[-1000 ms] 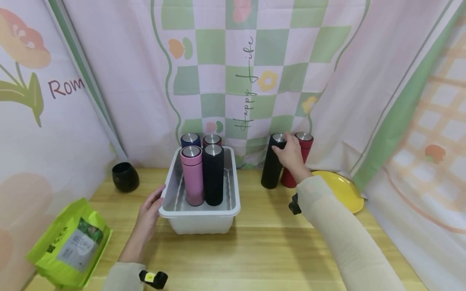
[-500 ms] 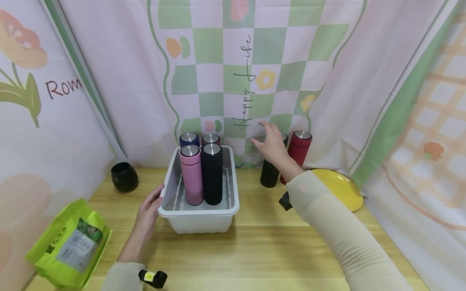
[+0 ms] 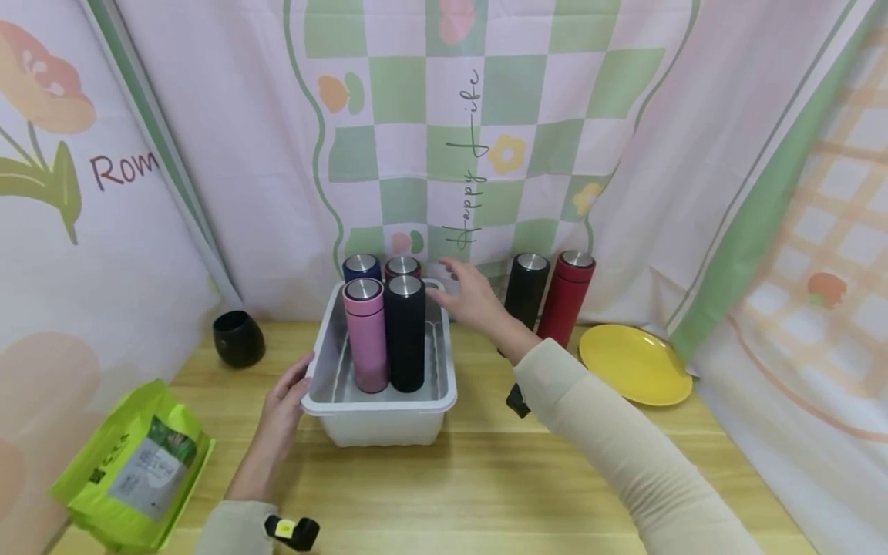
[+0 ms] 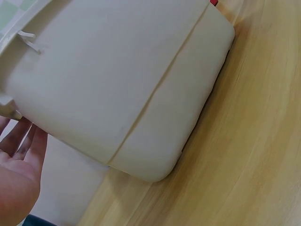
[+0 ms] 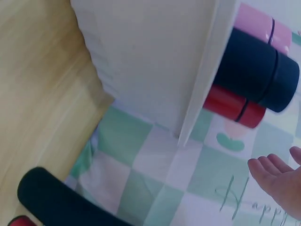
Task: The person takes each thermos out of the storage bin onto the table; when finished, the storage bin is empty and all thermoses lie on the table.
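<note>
A grey-white plastic bin [image 3: 378, 426] holds several upright metal-lidded flasks: a pink flask [image 3: 368, 339], a black flask [image 3: 406, 335], a blue one [image 3: 361, 267] and a dark red one [image 3: 403, 267] behind. My left hand [image 3: 279, 412] touches the bin's left rim; in the left wrist view its fingers [image 4: 34, 149] lie fairly straight against the rim. My right hand [image 3: 475, 301] hovers with spread fingers at the bin's right side, near the black flask. The right wrist view shows that hand [image 5: 282, 181] holding nothing, apart from the flasks.
To the right stand another black flask [image 3: 527, 289], partly hidden by my right arm, and a red flask [image 3: 569, 297]. A yellow plate [image 3: 638, 366] lies beyond them. At left are a black cup [image 3: 239, 339] and a green bag [image 3: 135, 466]. Curtains close off the back.
My right hand has let go of the black flask on the right and moved left toward the bin. That flask stays beside the red one. My left hand keeps its place at the rim.
</note>
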A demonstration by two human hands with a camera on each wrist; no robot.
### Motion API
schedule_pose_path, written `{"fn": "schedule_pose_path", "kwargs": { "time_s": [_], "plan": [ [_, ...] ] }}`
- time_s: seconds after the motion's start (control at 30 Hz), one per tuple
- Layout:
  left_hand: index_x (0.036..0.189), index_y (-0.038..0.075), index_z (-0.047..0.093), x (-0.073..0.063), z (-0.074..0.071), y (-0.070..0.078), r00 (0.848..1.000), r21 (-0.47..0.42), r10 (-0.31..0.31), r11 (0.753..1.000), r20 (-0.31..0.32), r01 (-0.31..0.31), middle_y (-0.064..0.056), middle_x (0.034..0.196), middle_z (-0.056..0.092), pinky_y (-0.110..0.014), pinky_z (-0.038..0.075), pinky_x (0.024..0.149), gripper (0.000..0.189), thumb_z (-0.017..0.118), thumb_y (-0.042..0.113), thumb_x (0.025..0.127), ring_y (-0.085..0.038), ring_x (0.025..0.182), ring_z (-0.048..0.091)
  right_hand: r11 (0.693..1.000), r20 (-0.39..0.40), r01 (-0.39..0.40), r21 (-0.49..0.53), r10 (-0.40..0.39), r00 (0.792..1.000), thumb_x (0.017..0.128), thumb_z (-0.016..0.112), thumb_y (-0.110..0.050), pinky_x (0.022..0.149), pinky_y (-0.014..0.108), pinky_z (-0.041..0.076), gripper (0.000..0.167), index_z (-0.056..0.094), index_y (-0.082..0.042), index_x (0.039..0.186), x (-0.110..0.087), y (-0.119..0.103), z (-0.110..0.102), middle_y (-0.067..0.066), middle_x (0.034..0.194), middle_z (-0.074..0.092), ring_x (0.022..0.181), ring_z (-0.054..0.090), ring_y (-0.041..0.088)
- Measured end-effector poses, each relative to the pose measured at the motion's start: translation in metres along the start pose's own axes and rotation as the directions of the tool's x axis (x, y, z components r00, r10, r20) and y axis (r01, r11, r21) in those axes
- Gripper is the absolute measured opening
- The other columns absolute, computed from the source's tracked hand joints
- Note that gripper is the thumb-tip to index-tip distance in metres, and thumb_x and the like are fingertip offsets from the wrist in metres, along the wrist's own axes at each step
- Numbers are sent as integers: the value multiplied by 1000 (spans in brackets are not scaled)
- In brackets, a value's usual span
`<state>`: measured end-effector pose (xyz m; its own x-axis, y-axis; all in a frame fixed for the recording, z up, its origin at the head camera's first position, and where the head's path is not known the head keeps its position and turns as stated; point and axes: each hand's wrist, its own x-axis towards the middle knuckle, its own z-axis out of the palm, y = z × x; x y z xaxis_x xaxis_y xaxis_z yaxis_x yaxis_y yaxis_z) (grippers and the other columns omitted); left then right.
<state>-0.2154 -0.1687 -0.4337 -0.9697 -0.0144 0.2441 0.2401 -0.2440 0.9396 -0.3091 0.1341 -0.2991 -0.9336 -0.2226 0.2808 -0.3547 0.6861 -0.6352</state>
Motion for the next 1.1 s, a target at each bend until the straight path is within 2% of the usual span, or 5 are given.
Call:
{"fn": "schedule_pose_path", "kwargs": {
  "time_s": [0.23, 0.43, 0.6, 0.77, 1.1],
  "plan": [
    [142, 4, 48, 0, 0, 0, 1000, 12, -8, 1000, -4, 8, 16, 121, 56, -26, 46, 93, 41, 47, 9, 102, -6, 113, 50, 999, 36, 35, -19, -34, 999, 91, 69, -35, 103, 45, 39, 65, 43, -8, 145, 0, -11, 24, 14, 142, 47, 127, 45, 31],
    [143, 2, 46, -1, 0, 0, 1000, 9, -16, 1000, -12, 16, 16, 120, 57, -27, 46, 93, 42, 47, 7, 101, -5, 112, 51, 999, 56, 2, -48, 1, 998, 88, 72, -38, 104, 47, 37, 70, 42, -11, 146, 1, -16, 39, 16, 142, 45, 128, 42, 31],
    [144, 1, 44, -1, 1, 1, 999, 17, -28, 999, -17, 29, 16, 120, 56, -27, 46, 93, 43, 47, 8, 102, -5, 112, 51, 999, 23, 6, -51, -5, 1000, 87, 75, -33, 103, 45, 39, 71, 42, -10, 146, 3, -16, 49, 17, 139, 46, 125, 46, 31],
    [144, 2, 45, -1, 1, 1, 1000, 6, -21, 1000, -10, 21, 16, 121, 56, -26, 46, 93, 42, 47, 9, 102, -5, 113, 50, 1000, -39, 8, -12, -8, 999, 86, 76, -29, 104, 45, 38, 69, 45, -11, 144, 2, -16, 55, 16, 138, 48, 125, 46, 30],
    [144, 2, 45, 0, 1, 0, 1000, 1, -6, 1000, -2, 6, 14, 122, 56, -26, 46, 93, 42, 46, 8, 102, -6, 114, 50, 999, -84, 37, 21, -35, 996, 83, 78, -29, 101, 45, 40, 67, 50, -10, 141, -4, -17, 51, 16, 133, 52, 120, 48, 30]
  ]
}}
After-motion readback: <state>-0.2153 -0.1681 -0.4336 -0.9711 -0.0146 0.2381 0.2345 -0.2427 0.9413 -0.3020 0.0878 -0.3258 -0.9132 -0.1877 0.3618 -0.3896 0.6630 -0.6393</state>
